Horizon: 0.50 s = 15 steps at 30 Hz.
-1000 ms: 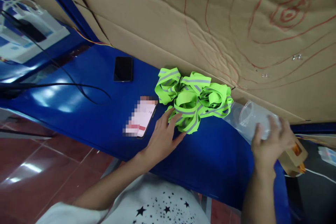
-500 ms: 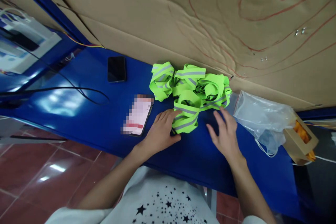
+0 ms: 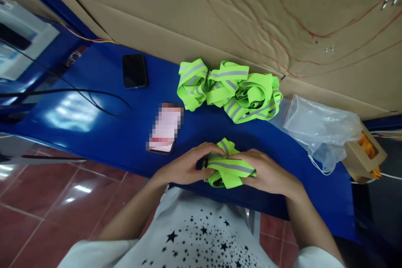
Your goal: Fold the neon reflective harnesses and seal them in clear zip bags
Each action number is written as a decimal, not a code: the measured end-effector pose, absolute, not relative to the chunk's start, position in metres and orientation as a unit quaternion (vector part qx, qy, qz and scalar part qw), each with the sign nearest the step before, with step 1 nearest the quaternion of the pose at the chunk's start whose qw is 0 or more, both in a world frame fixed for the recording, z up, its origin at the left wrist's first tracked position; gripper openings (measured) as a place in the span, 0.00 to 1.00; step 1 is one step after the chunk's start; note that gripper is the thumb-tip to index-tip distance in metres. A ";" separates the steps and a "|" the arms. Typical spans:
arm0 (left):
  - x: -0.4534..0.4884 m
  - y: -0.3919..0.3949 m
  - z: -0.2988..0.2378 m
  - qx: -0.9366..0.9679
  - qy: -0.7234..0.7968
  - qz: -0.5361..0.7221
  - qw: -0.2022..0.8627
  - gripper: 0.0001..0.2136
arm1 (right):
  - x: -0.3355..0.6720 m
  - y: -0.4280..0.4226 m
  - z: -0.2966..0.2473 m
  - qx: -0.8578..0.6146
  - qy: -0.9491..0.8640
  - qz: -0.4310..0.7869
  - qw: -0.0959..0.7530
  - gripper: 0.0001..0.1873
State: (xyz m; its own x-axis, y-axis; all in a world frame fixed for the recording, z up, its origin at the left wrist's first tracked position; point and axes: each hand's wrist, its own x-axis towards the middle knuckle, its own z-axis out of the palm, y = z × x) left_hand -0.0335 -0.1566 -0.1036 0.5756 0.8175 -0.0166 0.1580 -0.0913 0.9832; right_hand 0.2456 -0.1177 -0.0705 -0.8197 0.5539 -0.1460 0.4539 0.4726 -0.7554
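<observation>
Between my two hands, close to the front edge of the blue table (image 3: 103,142), is a bundle of neon-green reflective strap (image 3: 230,171) with a grey stripe. My left hand (image 3: 191,163) grips its left side, thumb and fingers curled round it. On the right side my right hand (image 3: 266,169) closes on the same bundle; part of its fingers is hidden. Behind them, against the cardboard, lies a pile of more green reflective straps (image 3: 256,96), with another looped bundle (image 3: 192,83) at its left end.
A phone with a lit, blurred screen (image 3: 166,127) lies left of my hands, and a black phone-like device (image 3: 134,71) farther back. Black cables (image 3: 63,92) cross the left. At right are a clear plastic bag (image 3: 320,123) and a cardboard box with orange contents (image 3: 364,155).
The front strap bundle has come away from the pile and nearer to my body. My right hand, earlier open and apart, now holds it together with my left.
</observation>
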 end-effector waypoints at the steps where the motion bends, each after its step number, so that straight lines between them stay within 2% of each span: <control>1: -0.032 -0.156 -0.104 0.654 0.357 0.292 0.599 0.18 | 0.247 -0.115 -0.067 -0.292 -0.831 0.470 0.052 0.28; 5: -0.014 -0.154 -0.106 0.465 0.341 0.303 0.759 0.14 | 0.251 -0.100 -0.062 -0.298 -0.726 0.619 0.038 0.19; 8: 0.009 -0.157 -0.112 0.281 0.327 0.332 0.839 0.16 | 0.250 -0.088 -0.069 -0.364 -0.709 0.600 0.067 0.20; 10: 0.023 -0.160 -0.115 0.186 0.335 0.361 0.850 0.20 | 0.248 -0.082 -0.073 -0.445 -0.755 0.459 0.150 0.19; 13: 0.035 -0.162 -0.117 0.123 0.377 0.405 0.824 0.22 | 0.245 -0.088 -0.071 -0.529 -0.769 0.165 0.320 0.19; 15: 0.037 -0.162 -0.117 0.136 0.428 0.420 0.789 0.22 | 0.243 -0.103 -0.063 -0.531 -0.743 0.075 0.400 0.16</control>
State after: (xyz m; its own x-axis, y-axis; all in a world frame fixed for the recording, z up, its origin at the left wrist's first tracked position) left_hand 0.0368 -0.1616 -0.1174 0.2808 0.7787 -0.5610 -0.5458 0.6104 0.5740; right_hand 0.2433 -0.1033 -0.0634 -0.1148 0.8497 0.5145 0.7294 0.4237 -0.5370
